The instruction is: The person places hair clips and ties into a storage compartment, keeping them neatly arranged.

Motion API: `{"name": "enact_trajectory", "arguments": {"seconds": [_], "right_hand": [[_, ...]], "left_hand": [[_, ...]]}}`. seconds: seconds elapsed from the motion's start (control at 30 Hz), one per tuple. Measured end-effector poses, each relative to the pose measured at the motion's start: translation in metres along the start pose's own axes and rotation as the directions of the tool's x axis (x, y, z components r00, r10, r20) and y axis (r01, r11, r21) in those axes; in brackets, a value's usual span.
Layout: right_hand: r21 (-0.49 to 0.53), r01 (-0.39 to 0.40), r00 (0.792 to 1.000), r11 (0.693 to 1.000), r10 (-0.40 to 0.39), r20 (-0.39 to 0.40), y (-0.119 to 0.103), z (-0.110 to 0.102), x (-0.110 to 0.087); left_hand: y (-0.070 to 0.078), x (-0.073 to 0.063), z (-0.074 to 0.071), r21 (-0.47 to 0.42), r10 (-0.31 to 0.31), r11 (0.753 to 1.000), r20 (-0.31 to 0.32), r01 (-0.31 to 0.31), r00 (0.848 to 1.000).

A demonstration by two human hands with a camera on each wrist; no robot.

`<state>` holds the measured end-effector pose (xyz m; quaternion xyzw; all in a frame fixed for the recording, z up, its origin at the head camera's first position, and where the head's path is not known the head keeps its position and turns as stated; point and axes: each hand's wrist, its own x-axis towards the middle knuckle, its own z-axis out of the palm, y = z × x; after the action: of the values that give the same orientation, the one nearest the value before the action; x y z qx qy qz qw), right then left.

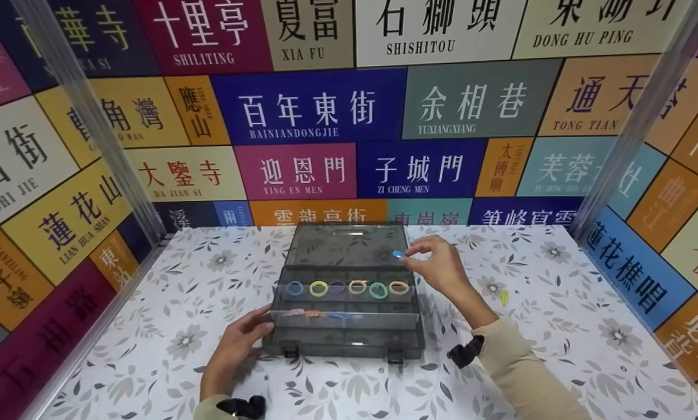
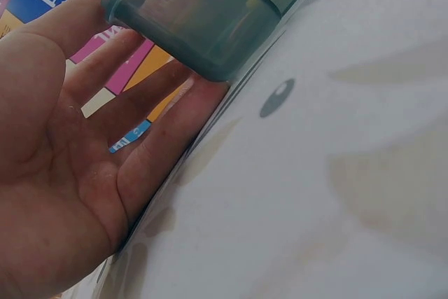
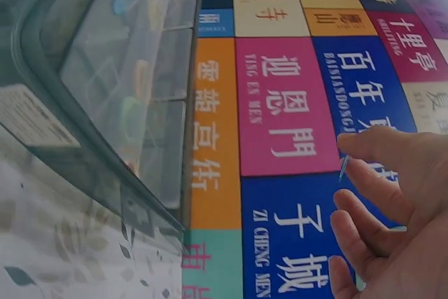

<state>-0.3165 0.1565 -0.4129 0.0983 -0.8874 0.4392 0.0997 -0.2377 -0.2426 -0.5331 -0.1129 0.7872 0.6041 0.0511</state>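
Note:
A smoky grey see-through box (image 1: 346,344) stands on the table with its lid (image 1: 349,239) raised at the back. Inside, a row of coloured rings (image 1: 318,288) rests in small compartments, with a few pink, orange and blue pieces (image 1: 313,314) in front. My left hand (image 1: 238,344) rests against the box's left side, fingers fairly straight, fingertips at its corner in the left wrist view. Above the box's right part, beside the lid, my right hand (image 1: 439,265) pinches a small flat blue piece (image 1: 398,254) between thumb and forefinger. Its exact kind is too small to tell.
To the right of the box, a small yellow-green piece (image 1: 504,297) lies on the flowered white tablecloth (image 1: 536,361). Panels with place names (image 1: 308,111) stand behind and at both sides, with clear plastic edges (image 1: 611,128) at the corners. Two latches (image 1: 395,354) are on the box's front.

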Motion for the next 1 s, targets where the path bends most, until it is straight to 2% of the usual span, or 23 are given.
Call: {"name": "enact_trajectory", "arguments": {"seconds": [0.17,0.33,0.57,0.7,0.83,1.0], "right_hand": [[-0.001,0.063,0.994,0.998,-0.062,0.085,-0.003,0.022,0.001],[0.001,0.108,0.976,0.994,-0.106,0.189,0.001,0.044,0.002],[-0.031,0.088,0.957,0.996,-0.076,0.28,0.011,0.071,0.003],[-0.04,0.091,0.939,0.995,-0.072,0.336,0.014,0.082,0.003],[-0.103,0.098,0.927,0.99,-0.053,0.372,0.016,0.09,0.002],[-0.191,0.124,0.926,0.974,-0.044,0.376,0.016,0.096,0.0]], "left_hand": [[0.001,-0.002,-0.001,-0.007,0.013,1.0,0.004,-0.013,1.0],[0.001,-0.001,0.0,-0.012,0.018,1.0,-0.005,-0.018,1.0],[-0.003,0.001,0.0,-0.025,0.04,0.999,0.011,-0.04,0.999],[-0.002,0.0,0.0,-0.026,0.037,0.999,0.005,-0.036,0.999],[-0.002,0.001,0.0,-0.023,0.035,0.999,0.005,-0.035,0.999],[-0.002,0.001,0.001,-0.02,0.028,0.999,0.0,-0.028,1.0]]}}
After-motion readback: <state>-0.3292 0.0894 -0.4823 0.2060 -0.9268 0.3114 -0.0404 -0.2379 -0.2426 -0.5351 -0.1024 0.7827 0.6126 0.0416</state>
